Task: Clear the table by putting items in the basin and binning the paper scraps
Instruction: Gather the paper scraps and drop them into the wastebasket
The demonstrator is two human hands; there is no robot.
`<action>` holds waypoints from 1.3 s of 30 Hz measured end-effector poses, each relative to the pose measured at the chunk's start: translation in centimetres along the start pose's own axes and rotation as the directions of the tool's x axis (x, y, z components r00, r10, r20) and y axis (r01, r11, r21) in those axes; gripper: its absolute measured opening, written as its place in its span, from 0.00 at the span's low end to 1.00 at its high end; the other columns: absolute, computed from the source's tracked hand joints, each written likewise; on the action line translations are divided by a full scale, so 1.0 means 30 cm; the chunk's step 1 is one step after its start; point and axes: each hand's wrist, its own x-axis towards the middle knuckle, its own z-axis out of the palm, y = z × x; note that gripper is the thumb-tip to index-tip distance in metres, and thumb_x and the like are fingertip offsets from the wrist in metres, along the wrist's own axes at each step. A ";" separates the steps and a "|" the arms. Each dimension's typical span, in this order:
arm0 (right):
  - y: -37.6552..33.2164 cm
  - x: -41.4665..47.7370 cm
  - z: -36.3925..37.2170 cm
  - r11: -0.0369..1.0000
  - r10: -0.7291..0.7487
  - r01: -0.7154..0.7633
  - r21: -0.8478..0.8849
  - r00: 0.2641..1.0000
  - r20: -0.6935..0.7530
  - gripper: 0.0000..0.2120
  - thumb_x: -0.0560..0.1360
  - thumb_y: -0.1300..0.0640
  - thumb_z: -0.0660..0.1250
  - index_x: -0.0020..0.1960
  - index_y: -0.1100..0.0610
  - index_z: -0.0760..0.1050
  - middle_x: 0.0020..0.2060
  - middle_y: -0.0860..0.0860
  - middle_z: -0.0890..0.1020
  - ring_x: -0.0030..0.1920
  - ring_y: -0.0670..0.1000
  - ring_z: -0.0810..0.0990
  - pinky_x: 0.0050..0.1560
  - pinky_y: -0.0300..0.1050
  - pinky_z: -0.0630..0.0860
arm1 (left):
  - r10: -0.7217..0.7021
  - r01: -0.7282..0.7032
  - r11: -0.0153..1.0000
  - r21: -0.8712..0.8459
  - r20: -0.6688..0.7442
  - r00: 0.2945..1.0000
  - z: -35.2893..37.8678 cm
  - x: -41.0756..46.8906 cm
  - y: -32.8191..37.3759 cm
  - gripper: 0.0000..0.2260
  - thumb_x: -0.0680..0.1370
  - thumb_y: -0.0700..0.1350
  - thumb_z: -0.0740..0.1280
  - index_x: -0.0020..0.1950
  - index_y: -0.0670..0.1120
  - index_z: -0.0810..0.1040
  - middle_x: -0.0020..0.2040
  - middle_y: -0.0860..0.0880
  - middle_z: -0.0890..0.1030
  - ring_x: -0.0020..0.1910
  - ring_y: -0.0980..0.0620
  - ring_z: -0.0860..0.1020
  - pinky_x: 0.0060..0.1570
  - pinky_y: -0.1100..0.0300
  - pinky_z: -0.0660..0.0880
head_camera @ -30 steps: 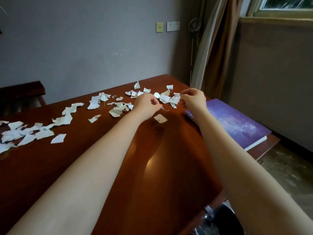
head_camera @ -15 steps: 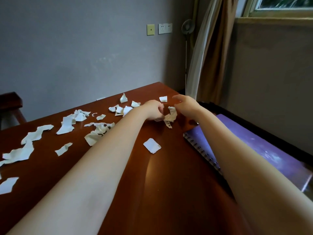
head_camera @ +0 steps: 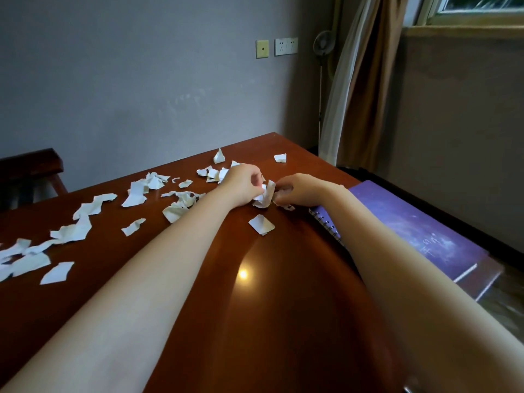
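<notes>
Torn white paper scraps [head_camera: 136, 194] lie scattered over the brown wooden table [head_camera: 269, 293], from its far end to the left edge. My left hand [head_camera: 242, 185] and my right hand [head_camera: 297, 190] meet near the far end, fingers curled around a small bunch of scraps [head_camera: 265, 195] gathered between them. One loose scrap [head_camera: 261, 224] lies just in front of the hands. Another [head_camera: 280, 158] sits alone near the far corner. No basin or bin is in view.
A purple spiral notebook [head_camera: 411, 231] lies along the table's right edge, close to my right forearm. A dark wooden chair [head_camera: 31, 171] stands at the left behind the table. Curtains [head_camera: 360, 80] and a standing fan [head_camera: 321, 49] fill the far corner.
Both hands have drawn closer together and bunched more scraps between them. The view has shifted as my head moved.
</notes>
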 end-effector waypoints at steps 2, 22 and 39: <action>-0.033 -0.035 0.014 0.999 -0.021 0.022 -0.025 0.999 0.036 0.19 0.78 0.51 0.63 0.68 0.52 0.71 0.59 0.51 0.78 0.56 0.51 0.75 0.52 0.41 0.70 | -0.005 0.003 0.999 -0.034 -0.069 0.998 -0.031 -0.035 0.007 0.06 0.74 0.38 0.66 0.38 0.46 0.74 0.53 0.47 0.79 0.54 0.48 0.75 0.44 0.60 0.68; -0.206 -0.217 0.312 0.992 -0.117 0.126 0.003 0.936 -0.333 0.15 0.77 0.62 0.64 0.63 0.55 0.74 0.61 0.53 0.75 0.62 0.55 0.69 0.60 0.48 0.70 | -0.308 0.219 0.909 -0.355 -0.219 0.926 -0.124 -0.399 -0.107 0.03 0.74 0.39 0.69 0.43 0.42 0.76 0.57 0.46 0.78 0.61 0.49 0.74 0.46 0.59 0.69; -0.119 -0.237 0.255 0.265 0.372 0.311 0.913 0.840 -0.394 0.09 0.77 0.66 0.62 0.54 0.56 0.74 0.34 0.51 0.74 0.28 0.44 0.69 0.29 0.35 0.68 | -0.170 0.188 0.977 -0.098 0.163 0.972 -0.071 -0.058 0.069 0.11 0.72 0.41 0.71 0.34 0.45 0.70 0.31 0.48 0.69 0.30 0.52 0.68 0.28 0.63 0.64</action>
